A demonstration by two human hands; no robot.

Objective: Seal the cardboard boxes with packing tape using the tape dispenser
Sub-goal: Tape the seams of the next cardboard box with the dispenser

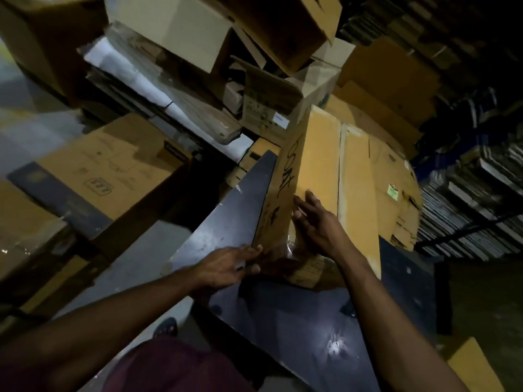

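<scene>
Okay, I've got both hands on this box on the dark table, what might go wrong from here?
The cardboard box sits near the dark table edge, so pushing from the right hand may slide it off. The left hand touches only its lower corner, a weak brace. No tape dispenser shows, so you may have to let go to reach for one.

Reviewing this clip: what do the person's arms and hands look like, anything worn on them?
Both forearms are bare right down to the frame edge, with no sleeve in view. The left hand and right hand are gloveless; no watch, ring or wristband shows. Dim light hides finer detail. Maroon clothing shows below.
</scene>
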